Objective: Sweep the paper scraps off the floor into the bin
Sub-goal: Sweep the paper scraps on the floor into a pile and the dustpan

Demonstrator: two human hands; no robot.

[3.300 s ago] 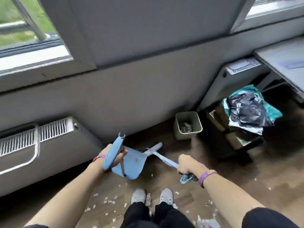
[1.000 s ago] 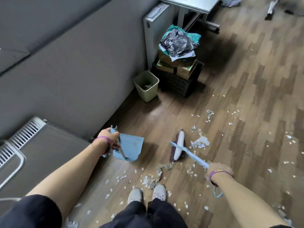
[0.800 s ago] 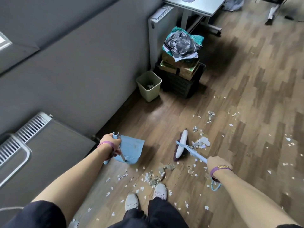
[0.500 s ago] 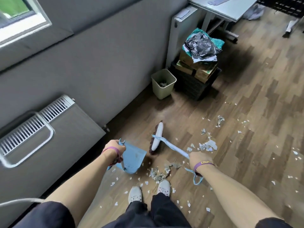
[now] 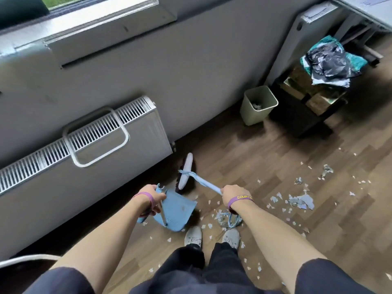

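My left hand (image 5: 151,200) grips the handle of a light blue dustpan (image 5: 177,213), which hangs tilted just above the floor in front of my shoes. My right hand (image 5: 232,194) grips the pale blue handle of a broom; its white head (image 5: 186,170) with dark bristles lies on the floor near the radiator. Paper scraps (image 5: 301,201) are strewn over the wooden floor to the right, and a small pile (image 5: 221,218) lies by my right shoe. A pale green bin (image 5: 246,107) with scraps inside stands against the wall, farther right.
A white radiator (image 5: 84,145) runs along the wall on the left. A dark crate with boxes and crumpled bags (image 5: 331,58) stands right of the bin, beside a second radiator (image 5: 297,32) and a desk. My shoes (image 5: 193,235) stand among scraps.
The view has swung left toward the wall. The broom head has moved left across the floor toward the radiator, away from the scattered scraps. Both hands keep their grips.
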